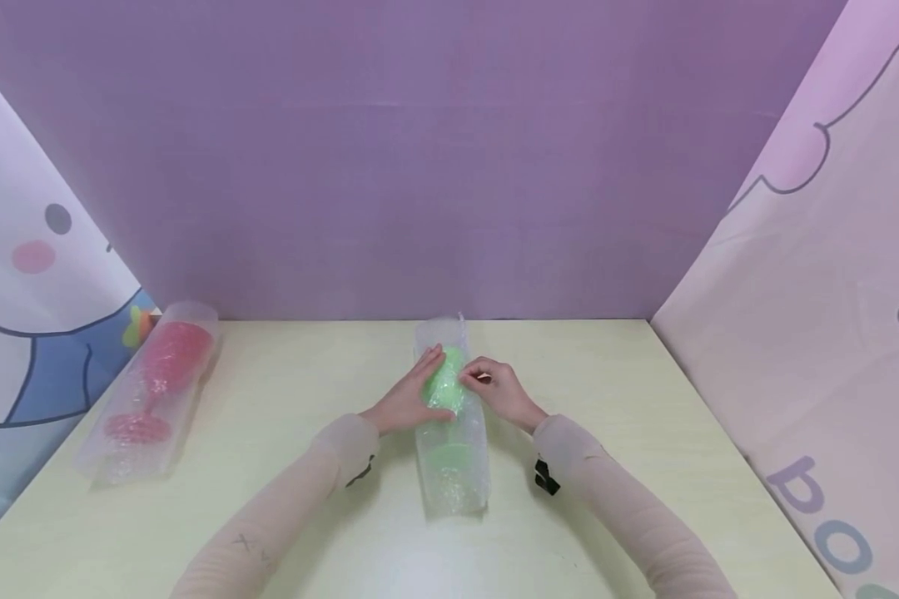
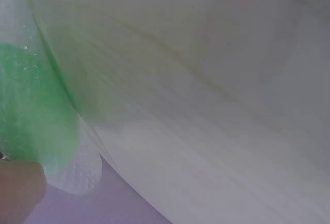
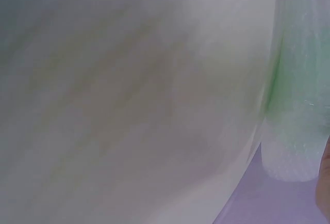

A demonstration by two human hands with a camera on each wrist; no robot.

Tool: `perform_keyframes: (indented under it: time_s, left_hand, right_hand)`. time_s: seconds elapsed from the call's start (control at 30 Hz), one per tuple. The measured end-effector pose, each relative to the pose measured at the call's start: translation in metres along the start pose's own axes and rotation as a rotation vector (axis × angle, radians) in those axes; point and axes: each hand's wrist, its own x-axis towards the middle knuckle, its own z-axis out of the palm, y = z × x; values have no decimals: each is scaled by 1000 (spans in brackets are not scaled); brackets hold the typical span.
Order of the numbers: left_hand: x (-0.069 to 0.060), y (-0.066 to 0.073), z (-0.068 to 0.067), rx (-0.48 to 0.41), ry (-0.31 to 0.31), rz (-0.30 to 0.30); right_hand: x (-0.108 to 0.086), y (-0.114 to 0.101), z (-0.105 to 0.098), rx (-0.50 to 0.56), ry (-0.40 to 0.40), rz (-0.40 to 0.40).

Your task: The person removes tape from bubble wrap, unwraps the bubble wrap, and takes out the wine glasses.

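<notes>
In the head view a green object [image 1: 449,378], seemingly goblet-shaped, lies inside a clear bubble wrap [image 1: 449,491] sleeve at the table's middle. My left hand [image 1: 412,398] rests on the wrap from the left, fingers fairly straight and thumb spread across it. From the right, my right hand [image 1: 500,389] has its fingers curled, thumb and forefinger pinching at the wrap beside the green part. The left wrist view shows part of the green object [image 2: 36,105] and a thumb or finger at the lower left. The right wrist view shows the wrap [image 3: 291,159] at the right edge.
A second bubble-wrapped object, red and goblet-shaped [image 1: 172,358], lies at the table's left. The pale table [image 1: 307,532] meets a purple backdrop [image 1: 434,166] at its far edge. Printed panels [image 1: 817,333] stand at both sides.
</notes>
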Motion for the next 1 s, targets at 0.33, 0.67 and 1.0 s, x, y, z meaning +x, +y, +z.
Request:
perform_keyframes:
  time_s: [0.33, 0.67, 1.0]
  left_hand:
    - [-1, -1, 1, -2, 3, -21]
    - [-1, -4, 1, 4, 8, -18]
    - [-2, -4, -1, 11, 2, -24]
  right_hand:
    - [3, 13, 3, 61, 20, 47]
    - [6, 37, 8, 56, 116, 122]
    - [6, 36, 3, 77, 136, 151]
